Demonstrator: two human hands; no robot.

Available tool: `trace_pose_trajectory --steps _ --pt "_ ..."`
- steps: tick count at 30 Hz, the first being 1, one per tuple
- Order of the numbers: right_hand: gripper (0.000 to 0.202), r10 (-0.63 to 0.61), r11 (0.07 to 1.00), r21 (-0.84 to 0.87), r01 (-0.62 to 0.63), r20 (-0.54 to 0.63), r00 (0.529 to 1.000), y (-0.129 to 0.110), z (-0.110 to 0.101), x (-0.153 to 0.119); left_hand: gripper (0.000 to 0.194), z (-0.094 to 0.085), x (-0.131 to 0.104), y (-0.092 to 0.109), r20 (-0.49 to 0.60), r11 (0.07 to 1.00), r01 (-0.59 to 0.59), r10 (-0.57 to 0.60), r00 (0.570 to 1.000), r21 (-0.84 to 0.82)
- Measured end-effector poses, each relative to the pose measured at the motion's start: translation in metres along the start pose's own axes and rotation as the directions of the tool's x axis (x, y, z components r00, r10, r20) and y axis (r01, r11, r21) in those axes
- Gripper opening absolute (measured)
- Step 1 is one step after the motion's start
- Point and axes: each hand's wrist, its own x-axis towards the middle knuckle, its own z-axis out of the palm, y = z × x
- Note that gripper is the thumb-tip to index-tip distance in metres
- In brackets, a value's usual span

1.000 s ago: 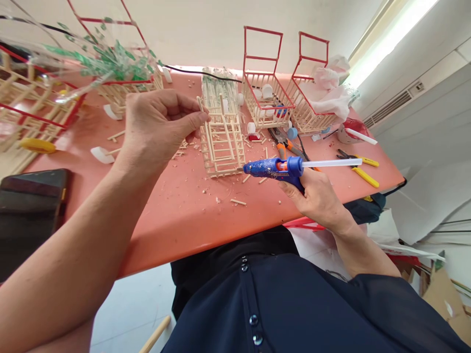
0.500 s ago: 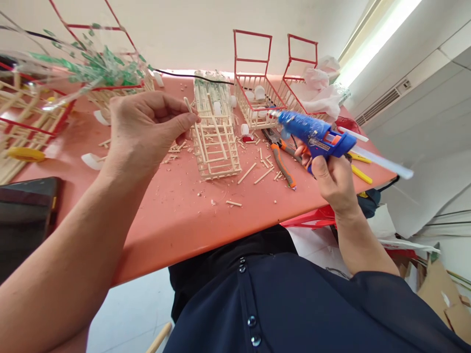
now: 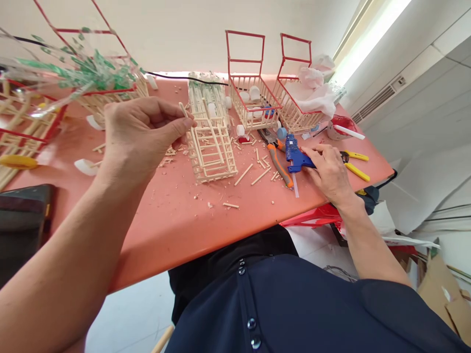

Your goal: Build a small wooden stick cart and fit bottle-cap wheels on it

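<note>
My left hand [image 3: 147, 132] is closed in a pinch on the upper end of a narrow wooden stick frame [image 3: 212, 132]. That frame leans over a small basket-like lattice of pale sticks [image 3: 231, 166]; I cannot tell whether they are joined. Over on the right, my right hand [image 3: 327, 171] is wrapped round the handle of a blue glue gun [image 3: 294, 156]. The gun is low at the tabletop, its nozzle away from me and a clear glue stick [image 3: 296, 186] poking out of its back. Beside it lie orange-and-grey pliers [image 3: 281, 166].
Two red-rimmed stick carts [image 3: 253, 105] [image 3: 300, 117] stand at the back. Cut sticks [image 3: 243, 174] and crumbs litter the pink table [image 3: 165, 230]. Yellow-handled pliers [image 3: 356, 171] lie right. A dark tablet [image 3: 25, 220] and green plastic sprigs [image 3: 106, 73] are on the left.
My right hand has lowered the glue gun from the air to the tabletop and turned it from sideways to pointing away. My left hand keeps its pinch on the stick frame.
</note>
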Motion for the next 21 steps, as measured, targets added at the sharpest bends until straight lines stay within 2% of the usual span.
trace_pose_trajectory --steps 6,10,12,14,16,18,21 --pt "0.043 -0.051 0.998 0.027 0.053 -0.076 0.996 0.018 0.003 -0.003 0.011 0.002 0.0 0.001 -0.015 1.0 0.014 -0.014 1.0 -0.002" --pt "0.049 0.019 0.999 0.044 -0.012 -0.172 0.985 0.047 -0.005 -0.006 0.009 0.002 0.0 0.003 -0.023 1.0 0.015 -0.015 1.0 0.013" --pt "0.052 0.056 0.997 0.062 -0.04 -0.274 0.96 0.071 -0.009 -0.004 0.008 0.003 -0.001 0.003 -0.023 1.0 0.018 -0.017 1.0 0.017" --pt "0.054 0.017 0.996 0.085 0.024 -0.455 0.89 0.093 -0.013 0.0 0.009 0.003 -0.001 0.004 -0.03 0.999 0.028 -0.028 0.999 0.022" --pt "0.056 0.024 0.997 0.077 0.017 -0.509 0.86 0.102 -0.017 0.002 0.01 0.003 -0.002 0.005 -0.041 0.999 0.036 -0.035 0.999 0.033" --pt "0.056 0.07 0.997 0.051 -0.054 -0.386 0.92 0.092 -0.017 0.001 0.012 0.004 -0.003 0.005 -0.047 0.998 0.038 -0.036 0.998 0.041" --pt "0.05 0.096 0.995 -0.002 -0.098 -0.159 0.983 0.057 -0.01 -0.009 0.014 0.004 -0.003 0.003 -0.047 0.998 0.048 -0.046 0.998 0.047"
